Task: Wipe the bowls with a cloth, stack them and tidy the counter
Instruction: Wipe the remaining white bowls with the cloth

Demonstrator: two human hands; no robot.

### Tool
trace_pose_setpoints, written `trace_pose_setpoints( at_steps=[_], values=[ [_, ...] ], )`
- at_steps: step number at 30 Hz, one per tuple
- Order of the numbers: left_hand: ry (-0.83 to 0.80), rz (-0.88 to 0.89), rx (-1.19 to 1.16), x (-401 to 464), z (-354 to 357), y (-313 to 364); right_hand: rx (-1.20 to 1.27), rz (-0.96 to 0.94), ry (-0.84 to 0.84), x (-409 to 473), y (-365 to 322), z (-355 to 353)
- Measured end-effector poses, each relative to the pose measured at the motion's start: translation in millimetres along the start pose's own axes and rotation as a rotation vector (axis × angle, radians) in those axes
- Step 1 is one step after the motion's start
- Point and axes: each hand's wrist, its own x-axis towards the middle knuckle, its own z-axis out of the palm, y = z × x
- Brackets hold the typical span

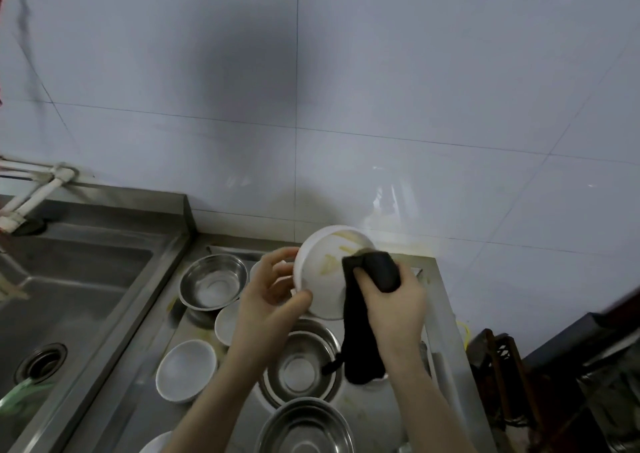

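Light dim, cool grey-blue cast overall. Large soft dark shadow on the tiled wall [249, 72], head-shaped, so the light source sits behind the wearer. Specular glare patch on the wall tiles low right of centre, streaky. Dull reflections on the steel sink [79, 279] and inside the steel bowl [213, 281]. Whole frame soft; fine detail smeared, compression-like. Right edge dark and blurred, clutter there unreadable. Wide-angle distortion: tile joints splay outward toward corners, sink edge leans. Black cloth [372, 279] shows no texture.

Two bare forearms, left hand [273, 291], right hand [398, 300] (no sleeves, no gloves).
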Motion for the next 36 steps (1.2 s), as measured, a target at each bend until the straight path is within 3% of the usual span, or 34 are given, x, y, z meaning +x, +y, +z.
trace_pose_setpoints(
  at_steps=[2,5,7,10,13,16,18,21,23,25,29,31,34,36],
  values=[
    [-0.124,0.008,0.105,8,-9,8,-0.122,-0.187,-0.033,9,-6,-8],
    [-0.335,-0.081,0.228,17,-15,16,-0.451,-0.666,-0.128,19,-14,-16],
    [-0.36,-0.134,0.165,17,-15,16,-0.571,-0.782,-0.12,21,-13,-15],
    [-0.196,-0.142,-0.027,10,-10,12,-0.354,-0.416,-0.061,13,-14,-14],
    [-0.051,-0.164,-0.155,6,-4,9,-0.028,0.018,-0.131,2,-3,-7],
    [-0.073,-0.178,-0.116,4,-10,13,-0.028,0.038,-0.208,-2,2,-8],
    [-0.216,-0.176,0.009,8,-22,19,-0.157,-0.127,-0.229,1,0,-13],
    [-0.42,-0.209,0.238,17,-26,29,-0.441,-0.657,-0.297,11,-14,-19],
    [-0.453,-0.216,0.285,23,-22,34,-0.557,-0.842,-0.346,15,-22,-17],
    [-0.377,-0.179,0.242,25,-22,35,-0.494,-0.734,-0.283,17,-25,-17],
    [-0.192,-0.106,0.084,12,-13,16,-0.101,-0.119,-0.022,13,-13,-11],
    [-0.095,-0.087,-0.027,2,2,5,0.065,0.065,-0.012,6,-7,-3],
    [-0.005,-0.053,-0.076,0,7,6,0.057,0.064,-0.054,1,-4,-2],
    [-0.092,-0.072,0.002,6,-3,15,-0.088,-0.132,-0.102,7,-11,-10]
  ],
)
